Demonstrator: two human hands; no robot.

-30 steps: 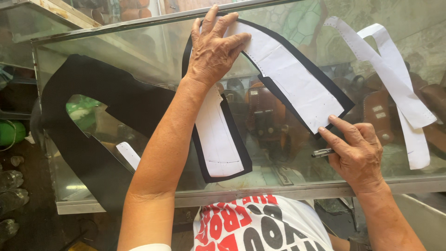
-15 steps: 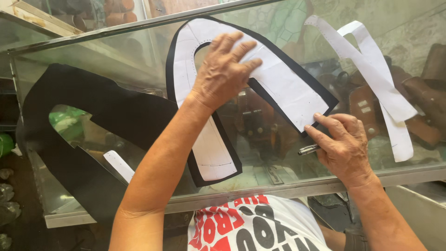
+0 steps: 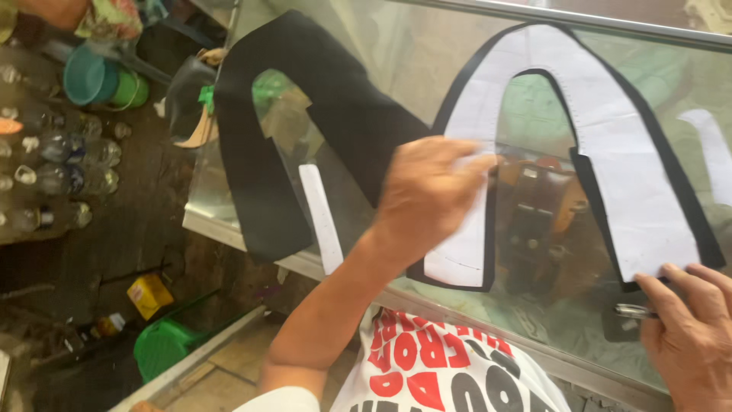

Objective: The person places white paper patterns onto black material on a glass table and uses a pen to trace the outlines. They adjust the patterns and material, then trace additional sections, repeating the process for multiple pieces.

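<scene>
A white paper pattern [image 3: 633,191] shaped like an arch lies on a slightly larger black arch-shaped piece [image 3: 690,191] on a glass counter top [image 3: 396,46]. My left hand [image 3: 427,191] presses flat on the pattern's left leg, blurred, holding nothing. My right hand [image 3: 686,336] rests at the end of the right leg, fingers closed around a small metal tool [image 3: 633,310] whose tip points left on the glass.
A second black arch-shaped piece [image 3: 335,99] lies to the left, with a white paper strip [image 3: 322,217] beside it. More white paper [image 3: 713,152] sits at the right edge. Below the counter's left edge are bottles [image 3: 53,168], a teal bowl [image 3: 84,76] and a green plastic item [image 3: 164,347].
My left hand slid from the top of the arch down onto the pattern's left leg. My right hand stayed at the right leg's end. The view swung to the left.
</scene>
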